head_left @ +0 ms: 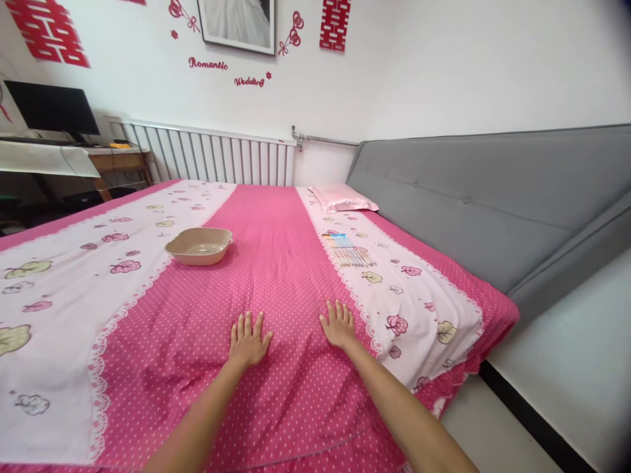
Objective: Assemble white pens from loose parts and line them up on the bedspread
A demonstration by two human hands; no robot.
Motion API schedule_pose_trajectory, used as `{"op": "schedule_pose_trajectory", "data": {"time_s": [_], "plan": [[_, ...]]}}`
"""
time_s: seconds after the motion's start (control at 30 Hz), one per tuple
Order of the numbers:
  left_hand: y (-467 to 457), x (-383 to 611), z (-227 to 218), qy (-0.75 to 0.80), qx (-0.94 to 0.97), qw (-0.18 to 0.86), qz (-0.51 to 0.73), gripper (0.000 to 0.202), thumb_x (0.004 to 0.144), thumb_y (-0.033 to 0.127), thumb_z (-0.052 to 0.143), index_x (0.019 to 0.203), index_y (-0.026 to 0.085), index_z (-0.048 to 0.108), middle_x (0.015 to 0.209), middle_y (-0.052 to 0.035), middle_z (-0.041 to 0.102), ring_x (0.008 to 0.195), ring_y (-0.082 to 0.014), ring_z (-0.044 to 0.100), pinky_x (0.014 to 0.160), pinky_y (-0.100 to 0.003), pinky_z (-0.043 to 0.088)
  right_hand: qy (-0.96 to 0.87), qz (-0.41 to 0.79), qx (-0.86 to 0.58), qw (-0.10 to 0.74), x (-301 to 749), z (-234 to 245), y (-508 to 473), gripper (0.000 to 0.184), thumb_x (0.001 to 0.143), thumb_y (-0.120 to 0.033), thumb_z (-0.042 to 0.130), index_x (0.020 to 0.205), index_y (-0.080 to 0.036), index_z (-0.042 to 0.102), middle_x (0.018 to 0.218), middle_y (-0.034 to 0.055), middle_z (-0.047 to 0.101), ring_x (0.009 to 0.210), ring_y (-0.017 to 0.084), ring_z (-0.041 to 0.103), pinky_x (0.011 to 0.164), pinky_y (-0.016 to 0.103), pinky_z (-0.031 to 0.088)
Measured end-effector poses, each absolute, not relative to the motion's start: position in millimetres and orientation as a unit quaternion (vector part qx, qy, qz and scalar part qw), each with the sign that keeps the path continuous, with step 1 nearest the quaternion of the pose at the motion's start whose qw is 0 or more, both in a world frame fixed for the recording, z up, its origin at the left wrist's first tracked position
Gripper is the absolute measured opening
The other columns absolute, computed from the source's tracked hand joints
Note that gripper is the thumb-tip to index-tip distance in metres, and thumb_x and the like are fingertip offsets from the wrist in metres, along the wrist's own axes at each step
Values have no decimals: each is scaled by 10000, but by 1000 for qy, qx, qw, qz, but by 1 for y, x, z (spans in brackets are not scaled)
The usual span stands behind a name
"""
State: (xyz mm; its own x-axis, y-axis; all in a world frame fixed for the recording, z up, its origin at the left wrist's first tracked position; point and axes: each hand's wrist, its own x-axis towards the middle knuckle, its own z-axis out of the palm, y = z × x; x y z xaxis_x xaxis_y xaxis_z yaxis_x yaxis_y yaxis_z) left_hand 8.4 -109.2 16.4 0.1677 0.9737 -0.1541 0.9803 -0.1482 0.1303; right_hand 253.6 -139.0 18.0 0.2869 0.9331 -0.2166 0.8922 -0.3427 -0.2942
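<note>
My left hand (pixel 249 339) lies flat on the pink dotted bedspread (pixel 276 276), fingers spread and nothing in it. To its right, my right hand (pixel 338 324) also rests palm down on the cloth, fingers apart and holding nothing. Beyond my left hand, a beige plastic basin (pixel 199 247) stands upright on the bed; the part of its inside that shows holds nothing I can make out. Past my right hand, a row of slim coloured pens or markers (pixel 346 249) lies side by side on the white printed stripe. Their exact kind is too small to tell.
A pink pillow (pixel 344 197) lies at the far right of the bed, against the grey padded headboard (pixel 468 190). A white radiator (pixel 211 152) runs along the back wall. At the far left, a desk (pixel 116 159) carries a black monitor (pixel 53 110).
</note>
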Motion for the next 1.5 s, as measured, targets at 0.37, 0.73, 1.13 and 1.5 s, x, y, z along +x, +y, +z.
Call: {"op": "schedule_pose_trajectory", "data": {"time_s": [0.37, 0.73, 1.13, 1.5], "plan": [[-27, 16, 130, 593, 783, 176, -66, 648, 796, 502, 344, 1245, 65, 510, 1260, -203, 535, 1134, -328, 521, 913, -431, 404, -629, 218, -745, 55, 278, 107, -48, 563, 796, -452, 487, 1257, -130, 510, 1289, 158, 527, 1161, 290, 506, 939, 386, 389], [66, 87, 207, 559, 811, 12, 173, 576, 829, 477, 406, 1318, 174, 414, 1133, -129, 632, 1054, -291, 572, 838, -403, 441, -670, 74, -592, 441, 243, 182, 56, 607, 833, -346, 506, 1372, -153, 303, 1030, 100, 663, 903, 190, 630, 844, 352, 465], [72, 113, 116, 469, 742, -121, 463, 572, 909, 342, 351, 1425, 228, 131, 717, -1, 663, 475, -105, 510, 524, -227, 402, -650, -59, -490, 578, 221, 114, 59, 659, 905, -256, 354, 1422, -347, -44, 1008, 39, 613, 645, 149, 567, 581, 306, 506], [77, 114, 114, 503, 731, -107, 448, 641, 890, 322, 370, 1434, 235, 43, 706, 0, 637, 551, -148, 589, 510, -234, 421, -657, -79, -523, 537, 225, 106, 66, 729, 890, -244, 384, 1411, -366, -112, 752, 2, 565, 621, 187, 539, 560, 358, 509]]}}
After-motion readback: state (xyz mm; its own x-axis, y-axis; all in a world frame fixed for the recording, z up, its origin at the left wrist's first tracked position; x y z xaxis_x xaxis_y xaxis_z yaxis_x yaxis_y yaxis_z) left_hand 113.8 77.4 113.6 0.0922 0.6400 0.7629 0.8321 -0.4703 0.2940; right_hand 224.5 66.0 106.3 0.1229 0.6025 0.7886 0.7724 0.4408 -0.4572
